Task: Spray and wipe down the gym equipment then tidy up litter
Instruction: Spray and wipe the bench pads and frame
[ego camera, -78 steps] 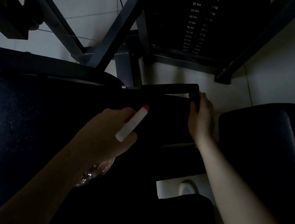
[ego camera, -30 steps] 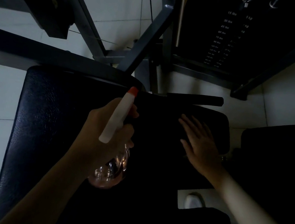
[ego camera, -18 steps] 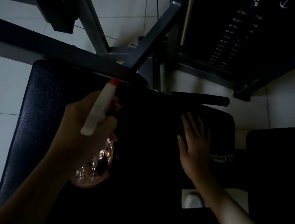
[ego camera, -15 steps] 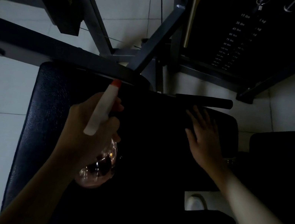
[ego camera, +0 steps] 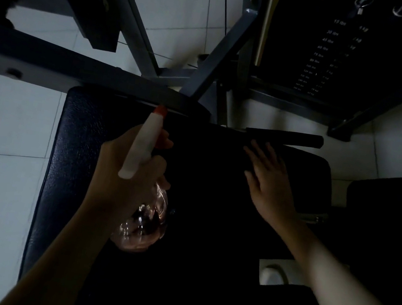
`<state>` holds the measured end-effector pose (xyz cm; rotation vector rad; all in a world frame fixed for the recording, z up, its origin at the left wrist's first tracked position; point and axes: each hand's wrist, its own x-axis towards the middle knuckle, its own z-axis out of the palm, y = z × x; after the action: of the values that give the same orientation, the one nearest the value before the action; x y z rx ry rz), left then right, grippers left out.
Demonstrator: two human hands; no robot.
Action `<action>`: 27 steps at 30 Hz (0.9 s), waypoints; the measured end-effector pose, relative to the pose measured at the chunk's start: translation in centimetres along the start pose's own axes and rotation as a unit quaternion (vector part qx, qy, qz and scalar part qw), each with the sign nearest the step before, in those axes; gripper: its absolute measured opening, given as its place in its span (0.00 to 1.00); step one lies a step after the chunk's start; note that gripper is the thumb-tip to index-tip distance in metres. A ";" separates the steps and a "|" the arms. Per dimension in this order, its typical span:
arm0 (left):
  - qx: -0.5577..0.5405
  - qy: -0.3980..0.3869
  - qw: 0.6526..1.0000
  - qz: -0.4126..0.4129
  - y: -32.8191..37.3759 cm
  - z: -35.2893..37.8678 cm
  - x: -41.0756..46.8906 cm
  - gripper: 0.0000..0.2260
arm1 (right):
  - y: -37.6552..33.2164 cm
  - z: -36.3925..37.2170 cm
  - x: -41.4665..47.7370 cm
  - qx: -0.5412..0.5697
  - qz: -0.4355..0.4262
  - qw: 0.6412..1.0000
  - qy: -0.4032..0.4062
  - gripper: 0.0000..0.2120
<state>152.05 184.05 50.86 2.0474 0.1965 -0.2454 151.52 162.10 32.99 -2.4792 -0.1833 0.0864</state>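
Currently left hand (ego camera: 121, 179) grips spray bottle (ego camera: 143, 140) above the black seat pad (ego camera: 74, 157), nozzle pointing far; right hand (ego camera: 268, 187) flat, fingers straight, on pad's far right, near black handle (ego camera: 285, 137)

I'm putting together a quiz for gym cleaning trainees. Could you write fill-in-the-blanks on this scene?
1. The left hand grips a ____ bottle.
2. The right hand lies flat on the black seat ____.
3. On the weight stack, the top label reads 15 ____.
Missing: spray; pad; lbs.
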 end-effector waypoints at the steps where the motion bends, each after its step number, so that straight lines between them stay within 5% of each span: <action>1: -0.002 0.002 1.000 0.000 0.0 0.0 -0.1 0.16 | -0.2 0.1 1.4 0.007 0.060 0.998 0.016 0.25; 4: -0.015 0.014 1.000 -0.004 0.1 0.2 -0.3 0.08 | -4.0 1.4 4.2 0.016 0.161 0.985 0.067 0.23; 9: -0.027 0.004 1.000 -0.002 0.4 0.6 -0.5 0.09 | -5.1 2.8 -1.4 0.012 -0.064 0.998 -0.002 0.23; 13: -0.023 0.014 1.000 -0.012 0.6 0.6 -0.8 0.12 | -0.5 1.2 -3.9 0.028 -0.138 0.989 -0.034 0.22; 19: 0.005 0.010 1.000 0.002 0.5 1.0 -1.0 0.11 | -3.7 0.9 1.1 0.054 0.141 0.987 0.052 0.26; 24: -0.011 0.011 1.000 0.005 0.7 1.1 -1.3 0.09 | -2.6 1.6 -5.0 0.080 -0.041 0.996 -0.020 0.23; 27: 0.012 0.008 1.000 0.023 0.5 1.1 -1.5 0.09 | 0.8 0.7 -4.3 0.042 -0.047 0.998 -0.018 0.24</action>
<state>150.61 182.81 51.19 2.0758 0.1574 -0.2045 147.32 161.19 32.03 -2.3832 -0.3045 0.0966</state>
